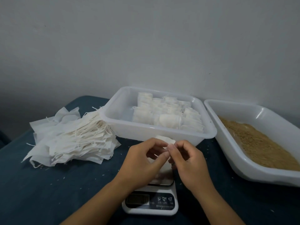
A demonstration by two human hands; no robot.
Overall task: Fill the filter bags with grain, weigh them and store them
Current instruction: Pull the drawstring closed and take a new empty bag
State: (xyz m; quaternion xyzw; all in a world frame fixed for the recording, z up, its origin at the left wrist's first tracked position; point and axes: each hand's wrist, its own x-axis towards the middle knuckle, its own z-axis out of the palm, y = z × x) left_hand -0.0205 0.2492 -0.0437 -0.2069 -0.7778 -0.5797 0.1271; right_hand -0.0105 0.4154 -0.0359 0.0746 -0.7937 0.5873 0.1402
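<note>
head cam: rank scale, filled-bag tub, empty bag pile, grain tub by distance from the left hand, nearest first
From the left hand:
1. Scale, directly under the hand.
2. Tub of filled bags, just beyond the fingertips.
3. Pile of empty bags, to its left on the cloth.
4. Grain tub, far right, past the right hand.
Items 2 and 3 are close.

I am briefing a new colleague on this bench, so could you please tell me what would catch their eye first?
First, the two hands, left hand and right hand, pinching a small white filter bag above the scale at centre front. Behind them sits a clear tub of filled bags, with a loose heap of empty bags to its left and a tray of brown grain on the right.
</note>
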